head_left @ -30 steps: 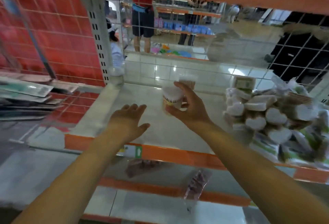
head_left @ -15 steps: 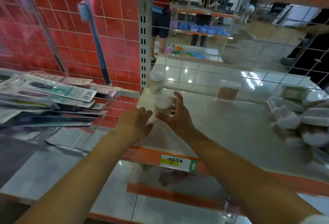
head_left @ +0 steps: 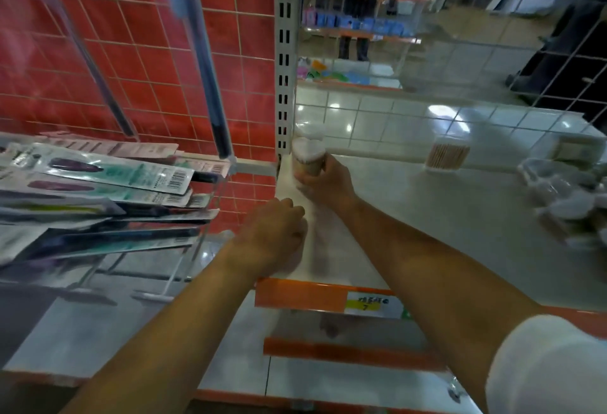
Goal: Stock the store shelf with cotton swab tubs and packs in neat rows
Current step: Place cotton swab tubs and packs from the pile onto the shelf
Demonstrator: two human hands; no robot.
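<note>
My right hand (head_left: 328, 180) grips a heart-shaped cotton swab tub (head_left: 308, 159) at the far left of the white shelf (head_left: 443, 216), close to the grey slotted upright. Just behind it stands another swab tub (head_left: 312, 132), partly hidden. My left hand (head_left: 274, 233) rests near the shelf's left front corner with its fingers loosely curled, holding nothing. A clear tub of wooden-stick swabs (head_left: 447, 155) stands further right at the back. A blurred heap of swab packs (head_left: 571, 196) lies at the right edge.
Toothbrush packs (head_left: 98, 183) hang on a wire rack to the left, in front of a red grid panel. An orange shelf lip with a yellow price tag (head_left: 369, 302) runs along the front. Lower shelves sit beneath. A wire mesh backs the shelf.
My right hand has carried the tub leftward and toward the back-left corner of the shelf, next to the other tub. My left hand followed along the front edge. The view swung left.
</note>
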